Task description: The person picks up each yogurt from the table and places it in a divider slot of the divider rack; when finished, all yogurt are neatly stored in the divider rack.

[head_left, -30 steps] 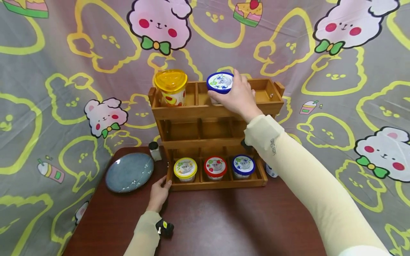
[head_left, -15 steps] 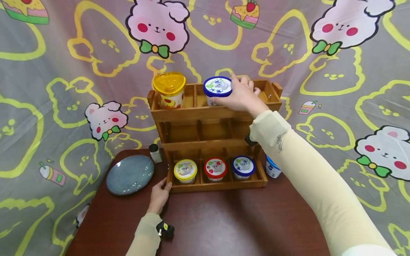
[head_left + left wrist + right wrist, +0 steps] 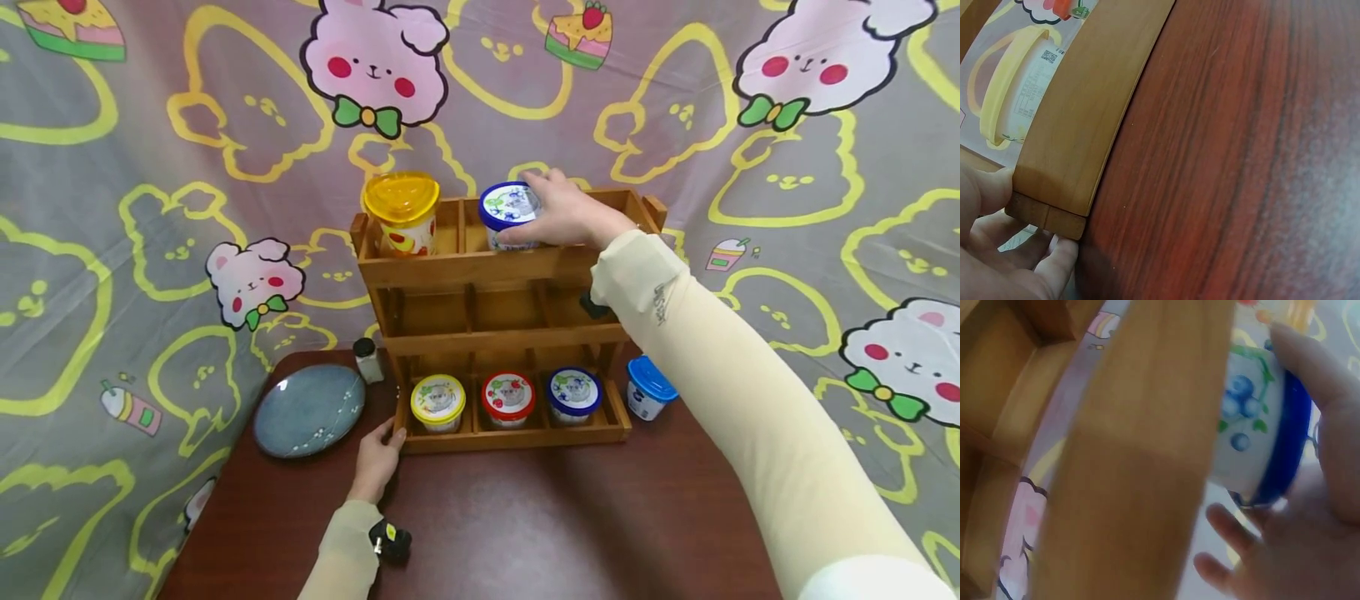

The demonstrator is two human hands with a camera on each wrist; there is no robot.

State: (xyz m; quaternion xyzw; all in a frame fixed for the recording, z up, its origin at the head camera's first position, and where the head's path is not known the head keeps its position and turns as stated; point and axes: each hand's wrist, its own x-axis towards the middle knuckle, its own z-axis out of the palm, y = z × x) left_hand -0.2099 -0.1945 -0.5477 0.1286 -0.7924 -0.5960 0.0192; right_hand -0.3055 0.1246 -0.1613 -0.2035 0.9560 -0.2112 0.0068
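A three-tier wooden rack (image 3: 491, 342) stands on the table. My left hand (image 3: 375, 458) grips its lower left front corner, thumb and fingers either side of the wood in the left wrist view. On the top tier, a blue-lidded tub (image 3: 504, 207) with a blueberry print sits low in the middle compartment. My right hand (image 3: 566, 208) holds that tub from its right, thumb in front and fingers behind. Left of it stands a cup with a yellow lid (image 3: 402, 200). Yellow-lidded (image 3: 438, 400), red-lidded (image 3: 507, 397) and another blue-lidded tub (image 3: 574, 392) fill the bottom tier.
A grey-blue plate (image 3: 309, 410) and a small black-capped jar (image 3: 368, 360) lie left of the rack. To its right stands a light-blue-lidded tub (image 3: 650, 386). A patterned cloth (image 3: 675, 50) hangs behind. The dark red tabletop (image 3: 570, 525) extends in front.
My right hand has lowered the blue-lidded tub into the top middle compartment, and its fingers have since shifted over the lid. The left hand stays on the rack's corner.
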